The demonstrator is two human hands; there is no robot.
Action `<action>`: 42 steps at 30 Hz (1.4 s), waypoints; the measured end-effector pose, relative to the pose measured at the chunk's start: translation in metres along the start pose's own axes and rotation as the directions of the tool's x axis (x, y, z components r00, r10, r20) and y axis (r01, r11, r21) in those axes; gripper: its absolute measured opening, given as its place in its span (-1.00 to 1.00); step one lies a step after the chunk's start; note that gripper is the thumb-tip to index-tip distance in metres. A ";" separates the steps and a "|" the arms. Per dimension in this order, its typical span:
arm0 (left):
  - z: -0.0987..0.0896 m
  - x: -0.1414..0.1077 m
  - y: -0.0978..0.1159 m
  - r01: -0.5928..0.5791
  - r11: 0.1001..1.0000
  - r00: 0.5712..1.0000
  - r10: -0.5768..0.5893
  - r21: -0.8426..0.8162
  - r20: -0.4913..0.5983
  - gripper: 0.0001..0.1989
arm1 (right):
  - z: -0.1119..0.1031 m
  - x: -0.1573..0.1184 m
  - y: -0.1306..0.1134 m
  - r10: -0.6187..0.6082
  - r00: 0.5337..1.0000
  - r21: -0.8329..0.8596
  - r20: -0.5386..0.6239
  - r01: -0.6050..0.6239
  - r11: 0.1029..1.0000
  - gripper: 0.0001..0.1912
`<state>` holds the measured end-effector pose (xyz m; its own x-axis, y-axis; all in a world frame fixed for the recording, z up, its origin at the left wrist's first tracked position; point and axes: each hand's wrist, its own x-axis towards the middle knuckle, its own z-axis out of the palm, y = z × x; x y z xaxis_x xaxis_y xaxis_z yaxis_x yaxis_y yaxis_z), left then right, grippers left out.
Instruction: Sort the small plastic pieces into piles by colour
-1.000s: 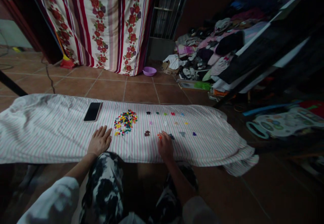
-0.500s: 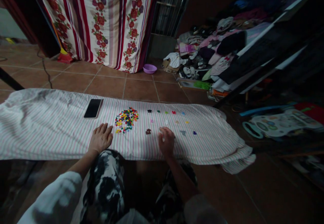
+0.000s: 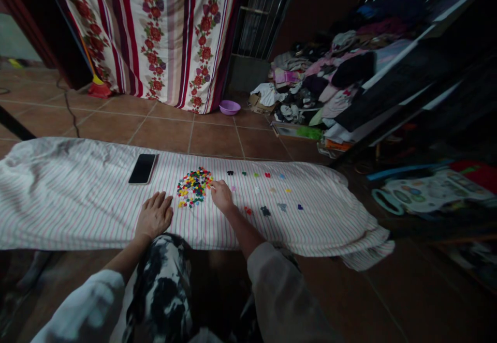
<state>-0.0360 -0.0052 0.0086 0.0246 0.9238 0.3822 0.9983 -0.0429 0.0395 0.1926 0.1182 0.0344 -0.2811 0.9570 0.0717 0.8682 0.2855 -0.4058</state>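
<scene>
My left hand (image 3: 155, 214) lies flat on the striped cloth (image 3: 89, 203), its fingers stretched out, left of a heap of small coloured pieces (image 3: 193, 187). At the heap's right edge is my right hand (image 3: 222, 196), fingers pressed together in a pinch; whatever is between them is too small to make out. To the right, small groups sorted by colour stand in rows, among them black pieces (image 3: 230, 173), red pieces (image 3: 267, 175), orange-red pieces (image 3: 247, 210), dark grey pieces (image 3: 265, 211), light grey pieces (image 3: 282, 207) and navy pieces (image 3: 300, 207). My right hand and forearm hide the brown group.
A phone (image 3: 142, 169) lies on the cloth left of the heap. Beyond stand a purple basin (image 3: 230, 107), a floral curtain (image 3: 174, 38) and a pile of clothes (image 3: 310, 79). A plastic toy-like panel (image 3: 430, 188) is at the right.
My right hand has moved left from the sorted groups to the heap's right edge, uncovering the orange-red and dark grey groups. The left hand stays in place.
</scene>
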 end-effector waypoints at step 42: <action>-0.003 0.000 0.001 0.000 1.000 1.000 0.000 0.000 0.024 -0.59 | 0.010 0.011 -0.019 0.133 0.989 -0.009 0.064 -0.133 0.991 -0.78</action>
<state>-0.0351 -0.0063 0.0118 0.0259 0.9327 0.3596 0.9983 -0.0428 0.0391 0.1687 0.1222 0.0336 -0.1885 0.9812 -0.0417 0.9015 0.1560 -0.4037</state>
